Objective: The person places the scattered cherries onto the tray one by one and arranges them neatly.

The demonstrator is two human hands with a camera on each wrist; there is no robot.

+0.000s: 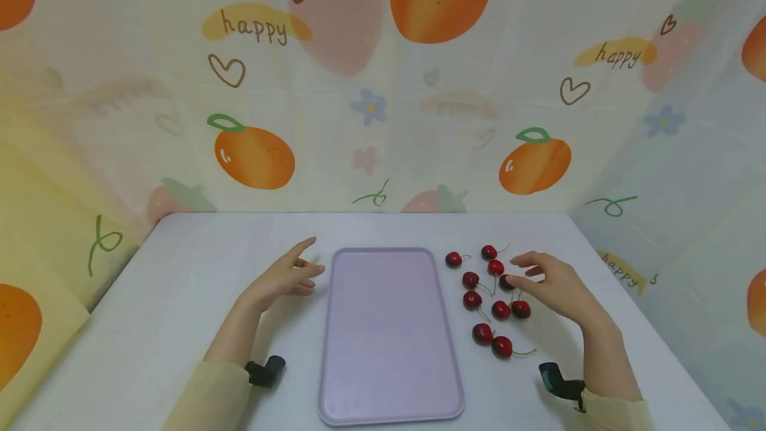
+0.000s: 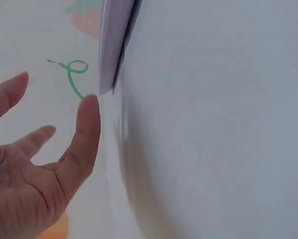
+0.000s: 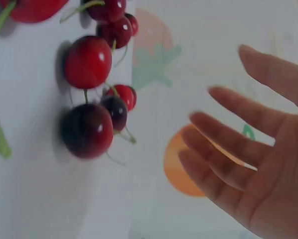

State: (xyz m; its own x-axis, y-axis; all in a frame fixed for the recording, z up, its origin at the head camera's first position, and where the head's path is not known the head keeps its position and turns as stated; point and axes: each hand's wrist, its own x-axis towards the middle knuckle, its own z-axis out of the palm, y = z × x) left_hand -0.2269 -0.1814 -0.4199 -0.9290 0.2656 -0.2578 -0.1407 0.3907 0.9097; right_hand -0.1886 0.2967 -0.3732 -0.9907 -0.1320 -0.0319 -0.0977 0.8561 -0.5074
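Observation:
A flat, pale purple tray [image 1: 389, 338] lies on the white table, its surface bare. To its right, several dark red cherries with stems are scattered, among them a pair near the front with one cherry [image 1: 502, 347] whose stem points right. My right hand [image 1: 553, 285] hovers over the right side of the cherries, fingers loosely bent and holding nothing; in the right wrist view a dark cherry [image 3: 89, 130] lies below its spread fingers [image 3: 228, 132]. My left hand [image 1: 287, 278], also holding nothing, is raised beside the tray's left edge with fingers apart.
A cloth printed with fruit [image 1: 371, 145] hangs behind the table and at both sides. The white tabletop [image 1: 179, 298] extends left of the tray. A small black camera [image 1: 266, 371] is strapped to the left wrist, another black camera [image 1: 559, 381] to the right.

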